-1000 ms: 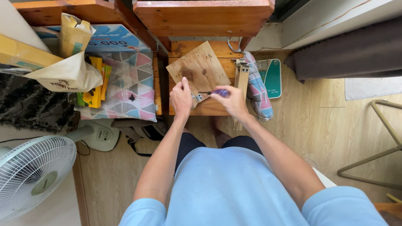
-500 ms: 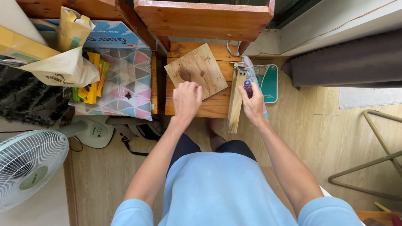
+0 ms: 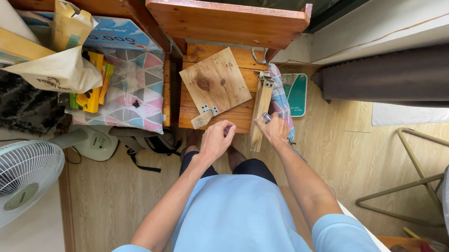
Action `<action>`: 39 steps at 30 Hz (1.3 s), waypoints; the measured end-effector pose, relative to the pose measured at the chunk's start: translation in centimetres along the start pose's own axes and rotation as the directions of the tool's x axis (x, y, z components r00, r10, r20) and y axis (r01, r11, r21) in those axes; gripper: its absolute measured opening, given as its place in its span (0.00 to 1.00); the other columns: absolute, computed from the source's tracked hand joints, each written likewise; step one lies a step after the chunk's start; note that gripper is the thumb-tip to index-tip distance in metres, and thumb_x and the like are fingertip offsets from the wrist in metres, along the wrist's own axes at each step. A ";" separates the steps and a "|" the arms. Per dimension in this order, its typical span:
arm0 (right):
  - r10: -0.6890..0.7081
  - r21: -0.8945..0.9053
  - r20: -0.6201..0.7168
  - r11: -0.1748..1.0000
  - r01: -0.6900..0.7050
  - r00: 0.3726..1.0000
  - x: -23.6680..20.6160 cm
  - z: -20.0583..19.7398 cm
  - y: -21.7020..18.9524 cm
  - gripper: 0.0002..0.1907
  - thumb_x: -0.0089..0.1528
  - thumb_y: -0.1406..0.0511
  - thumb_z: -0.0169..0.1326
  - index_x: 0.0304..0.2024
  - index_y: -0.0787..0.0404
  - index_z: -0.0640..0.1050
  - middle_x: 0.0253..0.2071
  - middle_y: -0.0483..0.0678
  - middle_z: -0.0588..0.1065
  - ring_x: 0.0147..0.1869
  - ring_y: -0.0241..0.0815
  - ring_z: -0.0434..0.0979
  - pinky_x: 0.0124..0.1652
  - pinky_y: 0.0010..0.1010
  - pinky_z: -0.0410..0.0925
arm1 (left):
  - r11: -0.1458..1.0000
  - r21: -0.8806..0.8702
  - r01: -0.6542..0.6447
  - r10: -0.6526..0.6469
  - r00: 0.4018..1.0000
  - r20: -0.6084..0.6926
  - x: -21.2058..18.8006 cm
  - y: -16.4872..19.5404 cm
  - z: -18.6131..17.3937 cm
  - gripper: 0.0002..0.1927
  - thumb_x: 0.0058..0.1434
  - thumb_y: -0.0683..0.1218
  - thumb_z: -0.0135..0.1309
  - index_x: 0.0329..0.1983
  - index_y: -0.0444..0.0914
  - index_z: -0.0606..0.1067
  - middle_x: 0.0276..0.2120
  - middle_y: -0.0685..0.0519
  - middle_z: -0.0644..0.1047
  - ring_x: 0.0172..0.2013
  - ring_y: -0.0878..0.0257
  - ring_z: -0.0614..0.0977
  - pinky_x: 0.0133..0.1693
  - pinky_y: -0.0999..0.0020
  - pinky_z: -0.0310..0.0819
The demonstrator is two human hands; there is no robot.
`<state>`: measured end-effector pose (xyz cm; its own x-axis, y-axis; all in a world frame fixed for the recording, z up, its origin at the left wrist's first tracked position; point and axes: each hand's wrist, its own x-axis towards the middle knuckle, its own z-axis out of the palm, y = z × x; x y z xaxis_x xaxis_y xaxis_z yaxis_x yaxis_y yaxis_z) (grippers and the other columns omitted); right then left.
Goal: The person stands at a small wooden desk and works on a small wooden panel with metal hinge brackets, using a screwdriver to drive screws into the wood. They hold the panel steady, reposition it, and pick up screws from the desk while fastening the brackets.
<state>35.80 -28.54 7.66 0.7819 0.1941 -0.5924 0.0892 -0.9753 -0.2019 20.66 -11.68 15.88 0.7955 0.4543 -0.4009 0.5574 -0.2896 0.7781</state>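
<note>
Left hand [image 3: 217, 136] curls loosely at the front edge of the low wooden bench [image 3: 220, 118], gripping nothing I can make out. Right hand [image 3: 272, 128] pinches a small purple-handled tool [image 3: 266, 116], touching the narrow wooden slat [image 3: 259, 112] beside the square hinged board [image 3: 215, 84], steadying it.

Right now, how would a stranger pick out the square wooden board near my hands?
Find the reddish wooden bench; on the lower slatted shelf below it lies the square pale wooden board. Unlike the narrow wooden strip beside it, it is wide, with two dark knots.
</note>
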 end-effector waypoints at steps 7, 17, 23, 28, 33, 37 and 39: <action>0.032 -0.064 0.085 0.998 -0.026 0.996 0.5 1.4 -0.7 0.36 0.55 0.42 0.62 0.47 0.66 0.81 0.46 0.65 0.80 0.53 0.63 0.80 0.52 0.50 0.72 | 0.985 0.003 0.172 -0.171 0.983 0.061 -0.7 -4.0 -0.3 0.15 0.65 0.52 0.53 0.43 0.37 0.81 0.34 0.46 0.84 0.37 0.53 0.87 0.41 0.58 0.80; 0.048 -0.117 0.092 0.992 -0.037 0.995 0.7 1.4 -1.6 0.35 0.53 0.46 0.66 0.46 0.70 0.82 0.47 0.65 0.80 0.52 0.62 0.81 0.52 0.47 0.73 | 0.979 -0.006 0.202 -0.201 0.975 0.095 -1.4 -7.2 -0.3 0.15 0.64 0.51 0.52 0.44 0.37 0.81 0.36 0.44 0.84 0.39 0.51 0.86 0.44 0.58 0.80; -0.172 0.164 -0.030 0.971 0.174 0.985 0.1 -1.3 -2.2 0.33 0.49 0.52 0.62 0.54 0.61 0.80 0.39 0.59 0.81 0.42 0.58 0.81 0.41 0.46 0.71 | 0.989 -0.034 0.142 -0.136 0.981 0.142 -2.3 -3.9 -0.4 0.18 0.64 0.54 0.52 0.44 0.36 0.81 0.37 0.45 0.85 0.39 0.53 0.87 0.44 0.59 0.80; -0.055 0.563 0.357 0.810 -0.168 0.932 1.0 -3.2 -3.1 0.26 0.56 0.50 0.60 0.36 0.68 0.79 0.22 0.50 0.76 0.17 0.35 0.66 0.20 0.29 0.56 | 0.997 -0.063 0.034 -0.024 0.988 0.152 -3.7 2.5 -2.6 0.31 0.61 0.62 0.56 0.58 0.36 0.74 0.50 0.44 0.77 0.41 0.53 0.85 0.45 0.58 0.78; -0.154 0.714 0.572 0.576 -0.397 0.805 0.8 -5.3 -5.2 0.21 0.61 0.49 0.57 0.26 0.58 0.75 0.16 0.37 0.64 0.12 0.28 0.51 0.15 0.25 0.42 | 0.950 0.026 -0.311 0.312 0.950 -0.011 -5.0 8.1 -5.9 0.40 0.54 0.64 0.64 0.60 0.33 0.68 0.57 0.42 0.70 0.50 0.45 0.80 0.47 0.53 0.76; -0.220 0.746 0.577 0.535 -0.397 0.787 -0.3 -6.6 -7.6 0.17 0.61 0.49 0.55 0.25 0.50 0.74 0.14 0.35 0.63 0.11 0.28 0.52 0.15 0.24 0.42 | 0.919 0.128 -0.373 0.390 0.909 -0.150 -4.6 10.0 -7.1 0.36 0.49 0.52 0.67 0.59 0.37 0.70 0.58 0.41 0.70 0.51 0.42 0.79 0.47 0.53 0.76; -0.256 0.743 0.589 0.545 -0.389 0.766 -0.5 -6.9 -8.8 0.16 0.61 0.48 0.54 0.25 0.49 0.75 0.14 0.35 0.63 0.11 0.28 0.52 0.15 0.24 0.42 | 0.853 0.239 -0.464 0.510 0.838 -0.196 -3.8 10.1 -7.5 0.33 0.48 0.45 0.67 0.58 0.39 0.71 0.59 0.44 0.73 0.54 0.43 0.80 0.51 0.55 0.77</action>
<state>38.91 -20.78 15.10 0.2124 0.4607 -0.8618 -0.7136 -0.5294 -0.4589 21.50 -10.01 28.86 0.9040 0.3981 0.1559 0.1634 -0.6588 0.7344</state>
